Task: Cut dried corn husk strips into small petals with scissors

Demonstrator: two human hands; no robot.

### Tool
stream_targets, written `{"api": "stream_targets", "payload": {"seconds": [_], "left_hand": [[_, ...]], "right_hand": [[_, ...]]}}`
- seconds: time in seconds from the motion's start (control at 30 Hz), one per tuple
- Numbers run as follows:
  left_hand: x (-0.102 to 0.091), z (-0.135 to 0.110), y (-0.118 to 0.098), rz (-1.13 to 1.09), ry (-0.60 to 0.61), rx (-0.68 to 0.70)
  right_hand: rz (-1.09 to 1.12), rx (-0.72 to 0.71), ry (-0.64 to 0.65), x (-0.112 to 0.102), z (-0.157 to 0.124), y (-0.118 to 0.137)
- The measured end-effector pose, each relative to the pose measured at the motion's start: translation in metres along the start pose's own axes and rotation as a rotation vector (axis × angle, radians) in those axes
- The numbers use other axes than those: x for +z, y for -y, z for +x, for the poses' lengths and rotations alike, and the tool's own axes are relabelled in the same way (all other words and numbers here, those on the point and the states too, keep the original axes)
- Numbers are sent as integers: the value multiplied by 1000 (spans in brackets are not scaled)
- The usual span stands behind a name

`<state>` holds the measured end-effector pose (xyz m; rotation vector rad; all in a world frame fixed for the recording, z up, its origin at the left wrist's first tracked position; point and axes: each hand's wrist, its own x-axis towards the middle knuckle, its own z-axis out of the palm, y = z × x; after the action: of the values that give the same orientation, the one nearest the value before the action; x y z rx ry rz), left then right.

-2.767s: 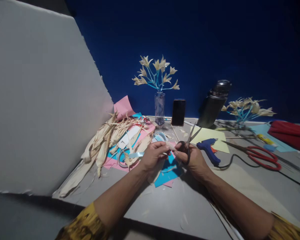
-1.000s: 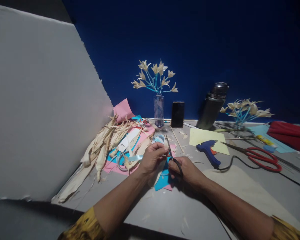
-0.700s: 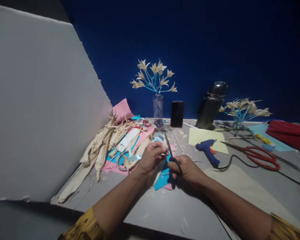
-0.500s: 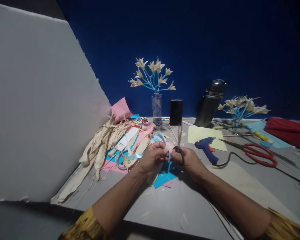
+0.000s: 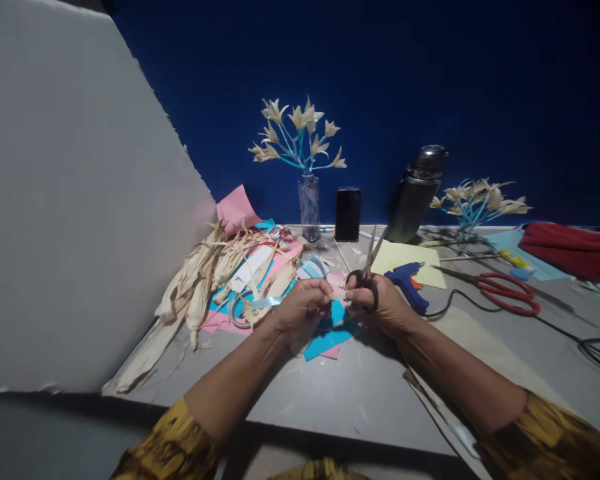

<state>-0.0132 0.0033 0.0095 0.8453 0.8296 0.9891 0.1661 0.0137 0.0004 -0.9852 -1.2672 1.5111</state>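
From my station I see both hands meeting low above the table, just over a blue paper sheet. The left hand has its fingers closed in a pinch on a small pale husk piece, which hangs in the air between the two hands. The right hand is curled around the small scissors. Its fingers pass through the black loops, and its fingertips seem to touch the other end of the husk piece. The blades point up and away from me, slightly parted and clear of the piece.

Left of the hands, a pile of dried husks lies across pink and blue papers, beside a leaning white board. Just right of the right hand lies a blue glue gun, partly on a yellow sheet. Red scissors lie farther right. Along the dark blue wall stand a glass vase of husk flowers, a dark phone and a metal flask.
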Motion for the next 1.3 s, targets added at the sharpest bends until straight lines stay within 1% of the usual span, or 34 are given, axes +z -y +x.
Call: {"api": "stream_targets", "payload": {"seconds": [0.1, 0.17, 0.33, 0.4, 0.47, 0.53, 0.67, 0.77, 0.83, 0.87, 1.0, 1.07, 1.2, 1.3], "left_hand": [[1, -1, -3, -69, 56, -11], [3, -3, -3, -71, 69, -2], [8, -2, 3, 35, 12, 42], [8, -1, 7, 40, -2, 45], [6, 1, 10, 27, 9, 27], [5, 1, 12, 1, 60, -2], [4, 0, 11, -96, 228, -34], [4, -2, 10, -241, 278, -42], [4, -3, 10, -294, 281, -43], [4, -3, 10, -286, 269, -39], [6, 0, 14, -120, 131, -26], [6, 1, 17, -80, 91, -23], [3, 2, 18, -104, 144, -38], [2, 0, 16, -165, 184, -40]], "right_hand": [[23, -2, -4, 0, 0, 2], [27, 5, -1, 0, 0, 0], [19, -16, 31, -1, 1, -6], [8, -16, 44, -2, 1, -7], [12, -24, 49, -2, 1, -7], [48, -33, 74, -2, 0, -7], [204, -23, 188, -3, 0, -7], [281, -34, 203, -3, 0, -5], [304, -29, 195, -2, 1, -3], [310, -21, 195, -2, 1, -2], [272, -11, 182, -2, 1, -4], [244, -23, 179, -2, 1, -5], [266, -31, 231, -2, -1, -5], [312, -38, 278, 0, -1, -2]]}}
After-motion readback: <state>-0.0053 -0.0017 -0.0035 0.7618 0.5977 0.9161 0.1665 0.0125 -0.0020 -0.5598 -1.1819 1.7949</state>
